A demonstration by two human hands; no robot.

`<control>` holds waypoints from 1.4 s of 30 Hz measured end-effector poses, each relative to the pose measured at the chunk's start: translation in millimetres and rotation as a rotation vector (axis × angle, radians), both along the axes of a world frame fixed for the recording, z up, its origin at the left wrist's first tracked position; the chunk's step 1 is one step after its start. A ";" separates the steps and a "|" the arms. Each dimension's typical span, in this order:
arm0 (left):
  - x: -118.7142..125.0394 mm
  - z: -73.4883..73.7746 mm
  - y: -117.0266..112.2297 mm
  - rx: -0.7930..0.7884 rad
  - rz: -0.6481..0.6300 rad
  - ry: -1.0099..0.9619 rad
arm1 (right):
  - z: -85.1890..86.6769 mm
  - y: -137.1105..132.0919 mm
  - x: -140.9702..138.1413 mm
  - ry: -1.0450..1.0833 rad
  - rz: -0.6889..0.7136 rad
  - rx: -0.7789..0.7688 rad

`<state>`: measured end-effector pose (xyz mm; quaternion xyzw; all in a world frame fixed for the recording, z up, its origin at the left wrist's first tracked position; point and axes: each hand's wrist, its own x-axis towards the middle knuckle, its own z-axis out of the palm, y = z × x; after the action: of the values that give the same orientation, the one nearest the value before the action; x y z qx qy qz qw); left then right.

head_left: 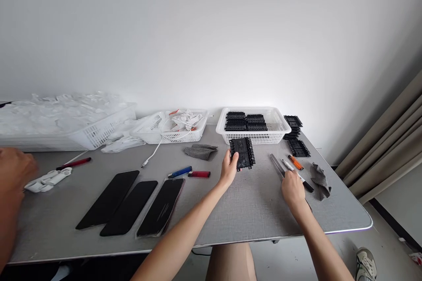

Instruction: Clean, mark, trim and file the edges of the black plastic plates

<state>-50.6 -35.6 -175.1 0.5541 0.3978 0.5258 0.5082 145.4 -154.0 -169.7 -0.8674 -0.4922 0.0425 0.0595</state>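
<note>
My left hand [228,169] grips a black plastic plate [243,153] with toothed edges by its left side, tilted up above the table in front of the white basket. My right hand [293,189] is closed over a knife [277,164], its grey blade pointing away to the upper left; most of the handle is hidden under my fingers. Close beside that hand lie a white marker with a black end [307,185], an orange lighter [296,162] and a grey cloth [320,181].
Similar black plates [235,121] fill part of a white basket [253,138]; more are stacked [292,121] to its right. Three phones [161,206], blue [180,171] and red [199,174] lighters and white baskets [95,136] lie leftward. Another person's hand [16,169] is at far left.
</note>
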 end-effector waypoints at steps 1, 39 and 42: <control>-0.5 -1.3 1.2 0.000 0.003 0.004 | 0.9 1.7 0.5 -0.004 -0.003 -0.007; 0.7 3.5 -2.4 -0.034 -0.011 0.003 | -18.0 -68.4 42.5 0.180 -0.038 0.245; 0.6 3.9 -2.6 -0.038 -0.014 0.004 | -26.8 -74.3 46.9 0.126 0.027 0.247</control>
<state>-50.0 -38.2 -171.2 0.5480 0.4049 0.5135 0.5216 192.3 -228.3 -196.6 -0.8424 -0.5006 0.0366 0.1961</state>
